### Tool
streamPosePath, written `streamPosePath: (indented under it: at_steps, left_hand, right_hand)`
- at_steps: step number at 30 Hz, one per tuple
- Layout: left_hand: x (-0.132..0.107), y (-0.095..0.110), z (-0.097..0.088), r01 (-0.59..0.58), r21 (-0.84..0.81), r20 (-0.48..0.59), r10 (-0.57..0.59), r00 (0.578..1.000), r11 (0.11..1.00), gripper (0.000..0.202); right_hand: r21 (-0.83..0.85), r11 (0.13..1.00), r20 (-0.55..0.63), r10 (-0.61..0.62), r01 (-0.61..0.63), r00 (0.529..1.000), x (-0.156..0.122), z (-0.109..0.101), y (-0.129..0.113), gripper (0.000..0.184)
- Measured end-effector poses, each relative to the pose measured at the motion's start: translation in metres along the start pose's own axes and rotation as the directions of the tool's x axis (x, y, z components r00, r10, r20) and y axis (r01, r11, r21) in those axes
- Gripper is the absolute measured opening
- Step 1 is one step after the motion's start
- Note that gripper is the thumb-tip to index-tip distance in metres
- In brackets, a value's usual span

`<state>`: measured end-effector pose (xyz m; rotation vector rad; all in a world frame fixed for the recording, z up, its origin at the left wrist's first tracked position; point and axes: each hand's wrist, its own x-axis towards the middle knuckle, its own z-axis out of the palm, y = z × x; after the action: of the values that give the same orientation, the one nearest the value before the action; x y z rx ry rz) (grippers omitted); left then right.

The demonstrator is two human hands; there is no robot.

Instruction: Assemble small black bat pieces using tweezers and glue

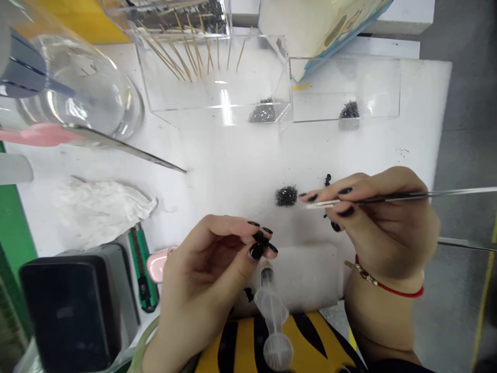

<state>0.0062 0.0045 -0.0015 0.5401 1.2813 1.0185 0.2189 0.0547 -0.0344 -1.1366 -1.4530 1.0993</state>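
My left hand [209, 274] is closed in a pinch, with a small black piece [260, 238] between thumb and fingertips. In my right hand [388, 223] is a thin stick-like tool [404, 197], pale at its tip and shiny at its far end. Its tip points left, close to a small pile of black bits [286, 196] on the white work surface [221, 176]. A clear plastic syringe [274, 316] lies just below my left fingertips. Another black piece [327, 180] shows beside my right fingers, partly hidden.
Clear boxes stand at the back, one with thin wooden sticks [190, 57], another with black bits [349, 110]. On the left are a glass vessel [89, 88], a pink-handled pointed metal tool [135, 150], crumpled white tissue [104, 212], a green cutter [142, 269] and a dark phone [70, 316].
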Motion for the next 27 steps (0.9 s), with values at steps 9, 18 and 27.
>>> streamPosePath:
  at_steps: [9,18,27]
  left_hand:
    - [0.003,0.000,0.002,0.024,0.065,-0.031,-0.022,0.999,0.998,0.022]
    - [0.001,0.001,0.005,-0.009,0.149,-0.079,0.021,0.997,0.989,0.020]
    - [0.002,0.000,0.002,-0.026,0.168,-0.056,0.036,0.998,0.985,0.020]
  right_hand:
    - [0.264,0.954,0.126,0.115,-0.145,0.985,-0.008,0.023,-0.017,0.017]
    - [0.270,0.952,0.151,0.104,-0.143,0.983,-0.014,0.024,-0.015,0.026]
    - [0.313,0.943,0.161,0.069,-0.117,0.985,-0.015,0.027,-0.010,0.034]
